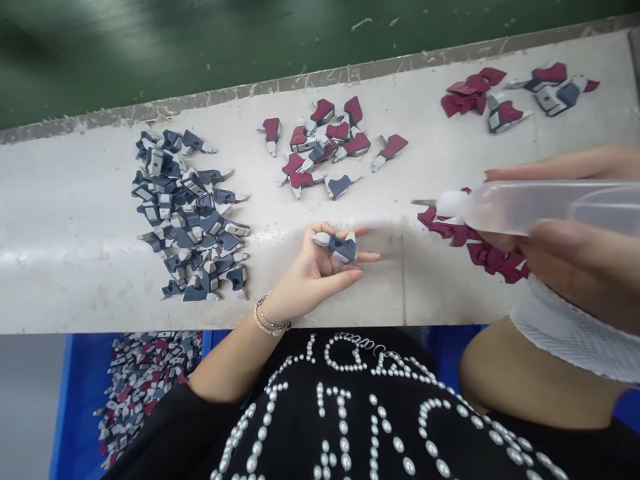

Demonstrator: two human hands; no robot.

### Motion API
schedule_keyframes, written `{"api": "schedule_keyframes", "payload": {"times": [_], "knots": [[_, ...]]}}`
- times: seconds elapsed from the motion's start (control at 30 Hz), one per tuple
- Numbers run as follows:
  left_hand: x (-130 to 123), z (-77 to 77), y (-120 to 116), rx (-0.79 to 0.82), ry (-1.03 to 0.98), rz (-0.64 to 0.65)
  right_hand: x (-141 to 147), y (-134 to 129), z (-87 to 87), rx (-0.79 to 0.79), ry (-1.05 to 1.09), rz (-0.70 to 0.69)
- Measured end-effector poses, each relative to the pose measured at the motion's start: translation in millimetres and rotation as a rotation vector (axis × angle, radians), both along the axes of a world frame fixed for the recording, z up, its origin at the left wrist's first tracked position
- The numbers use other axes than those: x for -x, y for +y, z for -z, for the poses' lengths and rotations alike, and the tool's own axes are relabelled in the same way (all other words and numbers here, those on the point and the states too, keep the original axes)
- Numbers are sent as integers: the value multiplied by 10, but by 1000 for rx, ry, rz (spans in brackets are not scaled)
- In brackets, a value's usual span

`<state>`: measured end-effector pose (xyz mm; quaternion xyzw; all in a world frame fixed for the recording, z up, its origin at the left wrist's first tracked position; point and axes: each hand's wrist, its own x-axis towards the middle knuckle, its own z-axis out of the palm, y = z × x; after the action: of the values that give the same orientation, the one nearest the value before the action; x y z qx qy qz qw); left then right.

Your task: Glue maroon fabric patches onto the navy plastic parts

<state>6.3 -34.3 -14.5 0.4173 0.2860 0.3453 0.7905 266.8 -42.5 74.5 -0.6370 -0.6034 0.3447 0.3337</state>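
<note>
My left hand (320,273) is palm up over the table, holding a small grey and dark blue plastic part (343,248) on its fingers. My right hand (575,260), close to the camera, grips a translucent squeeze bottle (520,203) lying nearly level. The bottle's thin metal nozzle (424,202) points left and is apart from the part. Below the bottle lie loose dark red pieces (495,261), partly covered by the right hand. Just beyond my left hand is another grey and blue part (340,187).
A heap of grey and blue parts (193,220) covers the table's left side. Parts with red faces (337,133) lie at the back middle. More red pieces (465,97) sit at the back right. A blue bin (65,413) of mixed parts stands below the front edge.
</note>
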Motion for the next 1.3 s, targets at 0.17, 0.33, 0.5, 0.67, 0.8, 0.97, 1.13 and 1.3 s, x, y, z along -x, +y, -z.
{"api": "schedule_keyframes", "payload": {"times": [0.17, 0.33, 0.5, 0.67, 0.8, 0.97, 1.13, 1.3], "knots": [[23, -129, -14, 28, -62, 2, 99, 111, 170, -23, 196, -14], [60, -242, -54, -22, 17, -8, 323, 221, 383, 109, 274, -118], [137, -203, -63, -84, 258, -125, 545, 266, 584, 187, 229, -253], [267, -184, -97, -77, 236, -107, 236, 217, 576, 158, 21, -203], [307, -168, -150, -37, 156, -78, -186, 233, 565, 98, -392, 9], [265, -106, -166, -95, 146, -99, -286, 331, 655, 123, -465, -48], [234, -97, -172, -71, 170, -87, -236, 336, 660, 90, -501, -130], [216, -123, -182, -48, 157, -143, -178, 286, 687, 39, -603, -234]]}}
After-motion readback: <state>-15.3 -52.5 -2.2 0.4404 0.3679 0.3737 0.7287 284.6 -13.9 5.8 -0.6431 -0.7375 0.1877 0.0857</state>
